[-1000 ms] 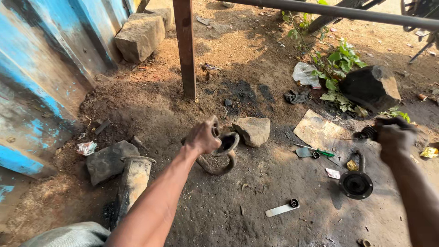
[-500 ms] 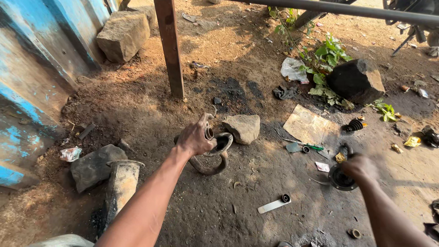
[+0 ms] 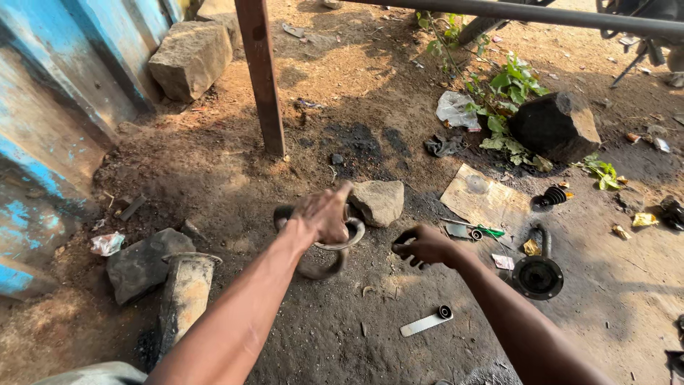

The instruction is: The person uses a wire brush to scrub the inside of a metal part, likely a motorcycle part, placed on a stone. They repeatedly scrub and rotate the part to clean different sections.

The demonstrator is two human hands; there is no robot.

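Beside the stone point(image 3: 378, 201), the left hand point(image 3: 324, 214) curls its fingers around a metal ring point(image 3: 322, 246), while the right hand point(image 3: 425, 247) pinches a small dark part point(image 3: 403, 238).

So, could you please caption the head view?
Left hand grips a metal ring on dirt; right hand holds something dark.

Bare dirt open between left hand point(image 3: 324, 214) and right hand point(image 3: 426, 247); pale stone point(image 3: 377, 202) blocks beyond, rusty post point(image 3: 261, 75) farther back, black cup-shaped part point(image 3: 537, 275) right.
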